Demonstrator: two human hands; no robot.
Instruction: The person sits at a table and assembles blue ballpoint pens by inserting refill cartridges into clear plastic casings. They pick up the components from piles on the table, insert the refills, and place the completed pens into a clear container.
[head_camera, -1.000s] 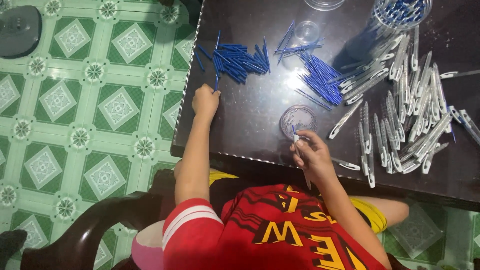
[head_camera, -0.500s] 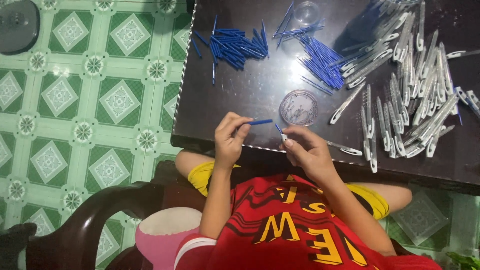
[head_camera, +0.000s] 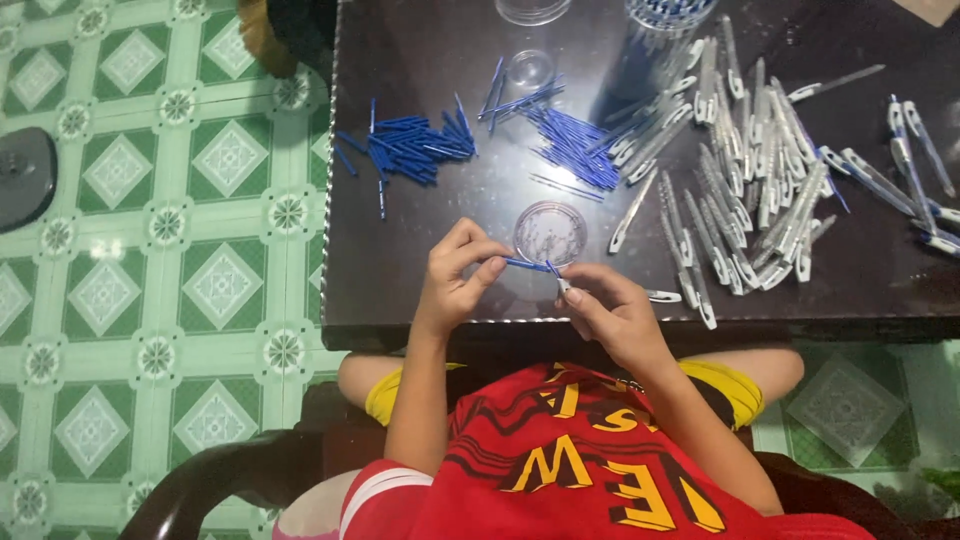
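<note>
My left hand (head_camera: 455, 275) pinches a thin blue refill (head_camera: 527, 265) by its near end, over the front edge of the dark table (head_camera: 400, 280). My right hand (head_camera: 610, 310) holds a small pale tip piece (head_camera: 563, 286) at the refill's other end, the two hands nearly touching. Just beyond them sits a round clear dish (head_camera: 549, 233) with tiny parts in it. Further back lie two heaps of blue refills (head_camera: 410, 145), and a big spread of clear pen barrels (head_camera: 750, 190) covers the right side.
A clear cup (head_camera: 531, 68) and a container of blue parts (head_camera: 668, 12) stand at the back. A round clear lid (head_camera: 530, 8) is at the far edge. Green patterned floor tiles (head_camera: 150, 250) lie to the left, with a dark round object (head_camera: 22, 178). A dark chair arm (head_camera: 220, 480) curves below.
My left hand reached to the blue heap, picked up a refill and brought it back to the table's front edge. My right hand stayed near the dish and now meets the refill's end.
</note>
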